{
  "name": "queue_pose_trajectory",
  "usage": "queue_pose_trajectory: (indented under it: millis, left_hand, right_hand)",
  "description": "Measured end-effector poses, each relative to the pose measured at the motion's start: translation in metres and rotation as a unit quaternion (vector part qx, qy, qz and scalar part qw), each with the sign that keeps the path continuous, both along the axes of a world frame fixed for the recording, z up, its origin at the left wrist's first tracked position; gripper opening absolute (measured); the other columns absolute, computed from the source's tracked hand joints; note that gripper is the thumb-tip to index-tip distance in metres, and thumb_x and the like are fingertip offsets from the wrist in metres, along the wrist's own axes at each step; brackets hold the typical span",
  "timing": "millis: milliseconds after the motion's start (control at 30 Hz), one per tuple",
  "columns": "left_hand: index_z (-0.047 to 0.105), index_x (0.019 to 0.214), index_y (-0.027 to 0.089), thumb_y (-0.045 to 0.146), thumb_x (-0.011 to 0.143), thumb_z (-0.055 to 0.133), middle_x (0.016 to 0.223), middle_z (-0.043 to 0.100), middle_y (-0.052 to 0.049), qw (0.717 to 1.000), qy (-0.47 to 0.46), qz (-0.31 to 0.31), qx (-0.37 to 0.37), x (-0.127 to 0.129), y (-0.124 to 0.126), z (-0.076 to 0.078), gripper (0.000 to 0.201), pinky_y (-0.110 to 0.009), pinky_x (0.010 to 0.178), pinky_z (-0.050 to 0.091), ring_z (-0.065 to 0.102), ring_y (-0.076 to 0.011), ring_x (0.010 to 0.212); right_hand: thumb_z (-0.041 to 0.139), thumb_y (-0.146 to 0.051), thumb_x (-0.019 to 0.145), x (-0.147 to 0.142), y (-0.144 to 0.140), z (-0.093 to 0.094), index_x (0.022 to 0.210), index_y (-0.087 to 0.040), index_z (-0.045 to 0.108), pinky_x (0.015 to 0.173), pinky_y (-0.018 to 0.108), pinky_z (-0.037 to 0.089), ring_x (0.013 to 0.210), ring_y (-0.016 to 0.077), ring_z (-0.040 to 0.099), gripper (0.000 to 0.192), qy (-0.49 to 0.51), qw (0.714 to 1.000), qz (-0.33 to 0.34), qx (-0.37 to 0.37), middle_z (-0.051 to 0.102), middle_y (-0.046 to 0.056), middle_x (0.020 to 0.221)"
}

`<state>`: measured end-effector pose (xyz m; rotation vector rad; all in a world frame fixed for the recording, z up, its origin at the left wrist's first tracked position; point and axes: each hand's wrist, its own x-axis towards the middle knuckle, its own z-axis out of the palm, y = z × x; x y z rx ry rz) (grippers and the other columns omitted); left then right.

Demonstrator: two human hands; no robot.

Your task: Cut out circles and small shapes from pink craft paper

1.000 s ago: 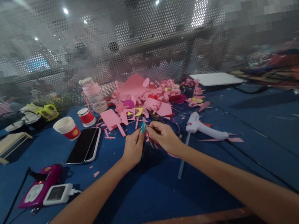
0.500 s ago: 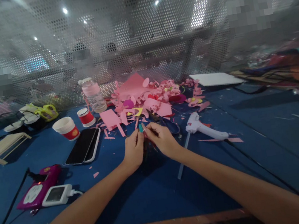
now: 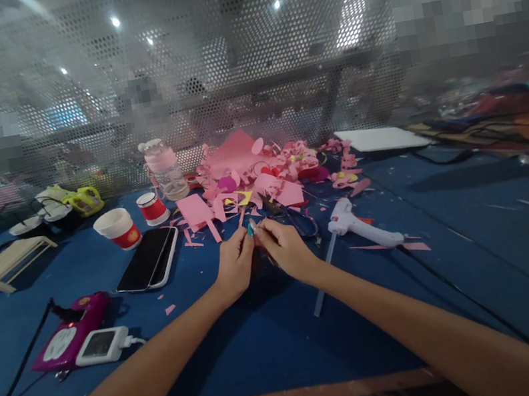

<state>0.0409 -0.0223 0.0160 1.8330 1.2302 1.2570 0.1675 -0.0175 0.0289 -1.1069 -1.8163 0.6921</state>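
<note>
My left hand (image 3: pixel 234 260) and my right hand (image 3: pixel 285 245) meet over the blue table, fingertips pinched together. Between them a trace of pink shows, too small and covered to name. Teal colour is on the left thumbnail. Just beyond the fingers lie scissors (image 3: pixel 301 221) with dark blue handles, partly among pink scraps. A heap of cut pink sheet pieces (image 3: pixel 231 153) spreads behind. To the right of my right hand rests a white hot glue gun (image 3: pixel 369 231), with a clear glue stick (image 3: pixel 325 275) sticking out of its back.
At left are two stacked phones (image 3: pixel 146 262), white-red paper cups (image 3: pixel 118 230), a tape roll (image 3: pixel 153 210), a pink-lidded bottle (image 3: pixel 166 174), a purple power strip (image 3: pixel 76 327) with a white charger (image 3: pixel 101 345), and a small wooden stand (image 3: pixel 6 261). A perforated metal screen (image 3: pixel 238 40) stands behind.
Both hands stay in nearly the same place, fingertips still pressed together. The thumbs and fingertips have shifted slightly. Nothing else on the table has moved.
</note>
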Motion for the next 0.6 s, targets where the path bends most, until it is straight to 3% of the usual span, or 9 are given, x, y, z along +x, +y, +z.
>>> queue_pose_trajectory:
  millis: [167,333,500,600]
  left_hand:
    - [0.034,0.061,0.018,0.034,0.085,0.036,0.05,0.034,0.006,0.999,0.022,0.028,0.03,0.0,-0.001,0.0,0.03,-0.021,0.047,0.025,0.033,-0.0075,0.046]
    - [0.035,0.064,0.019,0.034,0.087,0.032,0.052,0.037,0.005,0.996,0.048,0.075,0.022,-0.001,0.001,0.002,0.028,-0.022,0.049,0.026,0.037,-0.0084,0.047]
    - [0.045,0.072,0.017,0.033,0.086,0.034,0.055,0.043,0.004,0.997,0.066,0.023,0.036,-0.008,0.009,0.007,0.024,-0.021,0.049,0.029,0.04,-0.0083,0.049]
    - [0.047,0.072,0.017,0.036,0.085,0.038,0.053,0.048,0.004,0.999,0.039,-0.019,-0.001,-0.01,0.012,0.007,0.024,-0.021,0.049,0.033,0.046,-0.0092,0.048]
  right_hand:
    - [0.033,-0.04,0.087,0.0,0.002,-0.002,0.06,-0.02,0.037,0.048,0.022,0.032,0.048,0.01,0.04,0.034,0.027,1.0,-0.008,0.014,0.041,-0.003,0.05]
    - [0.029,-0.043,0.089,0.001,0.003,-0.004,0.055,-0.02,0.035,0.046,0.023,0.031,0.042,0.0104,0.041,0.041,-0.016,1.0,-0.021,-0.012,0.042,-0.003,0.044]
    - [0.034,-0.034,0.088,0.006,0.004,-0.001,0.057,-0.02,0.04,0.049,0.023,0.031,0.045,0.0121,0.048,0.035,-0.089,0.995,-0.012,0.032,0.05,-0.001,0.048]
    - [0.035,-0.03,0.088,0.009,0.006,-0.001,0.059,-0.02,0.042,0.05,0.023,0.031,0.047,0.0127,0.05,0.032,-0.119,0.992,-0.005,0.039,0.052,-0.001,0.049]
